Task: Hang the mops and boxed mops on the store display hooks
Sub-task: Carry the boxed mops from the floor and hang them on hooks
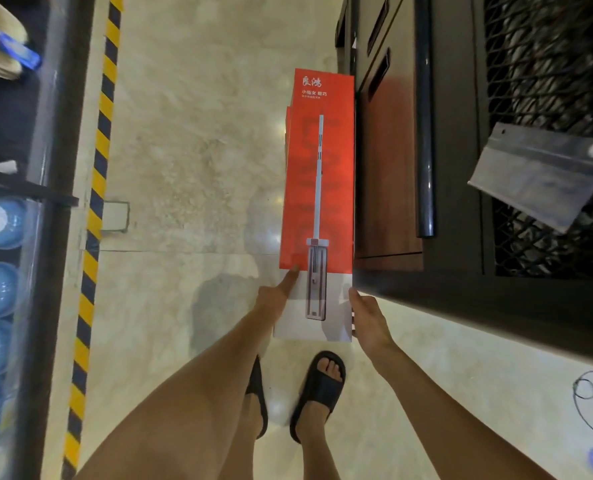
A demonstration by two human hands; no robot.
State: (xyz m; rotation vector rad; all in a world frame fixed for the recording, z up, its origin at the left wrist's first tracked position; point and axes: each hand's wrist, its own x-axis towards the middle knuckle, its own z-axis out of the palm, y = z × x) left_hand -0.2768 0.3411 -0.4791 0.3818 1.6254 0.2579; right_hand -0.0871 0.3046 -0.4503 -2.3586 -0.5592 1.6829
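My left hand [277, 296] and right hand [368, 315] clasp only the near end of the boxed mop [317, 168], so its far end may strike the wooden cabinet [388, 174].

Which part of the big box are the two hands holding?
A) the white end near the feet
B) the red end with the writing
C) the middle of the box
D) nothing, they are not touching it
A: the left hand and the right hand hold the boxed mop by the side edges of its white end, just above the black sandals.
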